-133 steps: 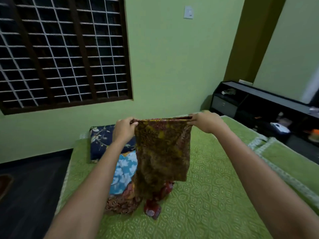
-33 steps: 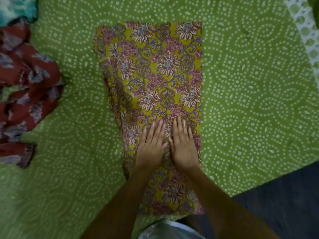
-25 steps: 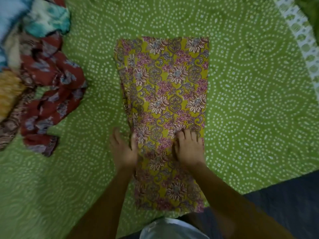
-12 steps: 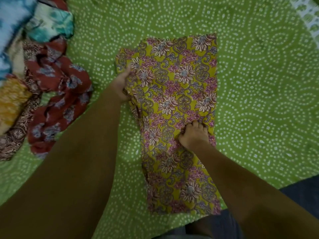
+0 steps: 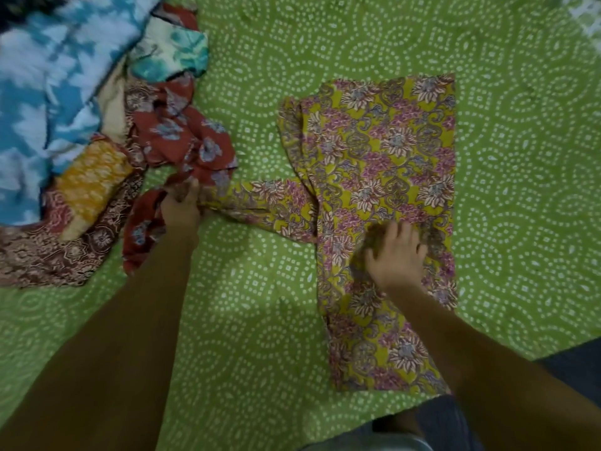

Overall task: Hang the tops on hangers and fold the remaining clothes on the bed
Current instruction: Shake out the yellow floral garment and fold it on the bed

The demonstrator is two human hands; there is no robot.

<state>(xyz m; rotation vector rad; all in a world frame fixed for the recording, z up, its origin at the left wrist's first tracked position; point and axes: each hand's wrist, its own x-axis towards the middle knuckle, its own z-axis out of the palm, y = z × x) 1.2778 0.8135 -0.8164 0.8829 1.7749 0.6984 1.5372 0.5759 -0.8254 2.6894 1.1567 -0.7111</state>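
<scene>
A yellow garment with pink and white flowers (image 5: 387, 151) lies folded lengthwise on the green bedspread (image 5: 260, 320). One sleeve or flap of it (image 5: 270, 203) is drawn out sideways to the left. My left hand (image 5: 180, 206) grips the end of that pulled-out piece, at the edge of the red floral cloth (image 5: 182, 138). My right hand (image 5: 395, 255) presses flat on the middle of the garment, fingers spread.
A heap of other clothes lies at the left: a blue and white tie-dye piece (image 5: 42, 92), a teal and cream piece (image 5: 169, 50), an orange patterned piece (image 5: 87, 187) and a brown printed one (image 5: 55, 255). The bed's edge and dark floor (image 5: 575, 366) show at lower right.
My left hand took hold of the garment's left edge and drew a piece of it out sideways to the left. My right hand stayed pressing on the garment.
</scene>
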